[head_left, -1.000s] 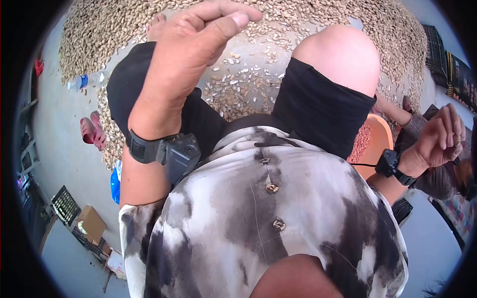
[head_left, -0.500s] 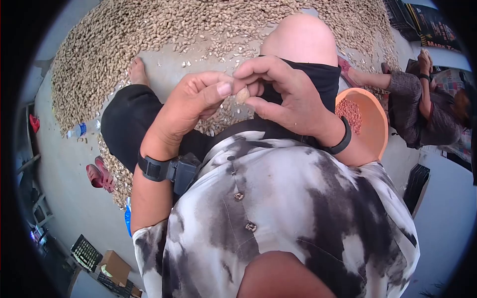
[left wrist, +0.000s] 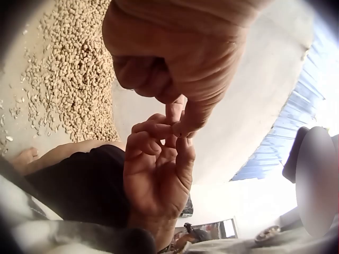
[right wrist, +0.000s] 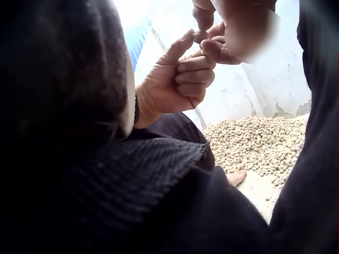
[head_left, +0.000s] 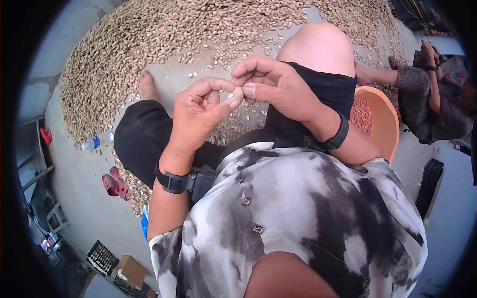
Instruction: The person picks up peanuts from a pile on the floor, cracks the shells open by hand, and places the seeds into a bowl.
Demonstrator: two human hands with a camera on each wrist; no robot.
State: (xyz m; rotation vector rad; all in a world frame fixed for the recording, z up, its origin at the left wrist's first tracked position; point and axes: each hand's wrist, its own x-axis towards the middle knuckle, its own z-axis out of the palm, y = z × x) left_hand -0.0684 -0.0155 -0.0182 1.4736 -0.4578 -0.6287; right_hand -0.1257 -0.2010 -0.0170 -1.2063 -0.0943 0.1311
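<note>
In the head view a small peanut (head_left: 238,93) is pinched between both hands, in front of the lap. The left hand (head_left: 201,111) has thumb and index finger on its near side. The right hand (head_left: 283,92) holds it from the other side, thumb against it. Fingertips of the left hand (left wrist: 180,47) and right hand (left wrist: 156,174) meet in the left wrist view, where they hide the peanut. From the right wrist view, the peanut (right wrist: 200,36) shows between the left hand (right wrist: 177,84) and the partly blurred right hand (right wrist: 238,26).
A wide heap of peanuts (head_left: 119,64) spreads over the floor beyond the knees, with broken shells between the legs. An orange basin (head_left: 387,119) of reddish kernels (head_left: 361,116) stands beside the right thigh. Another person (head_left: 422,94) sits at the right; pink shoes (head_left: 115,184) lie left.
One second ago the hands were far apart, the right one out past the basin. They have come together over the lap and pinch the peanut, the left thumb now against it.
</note>
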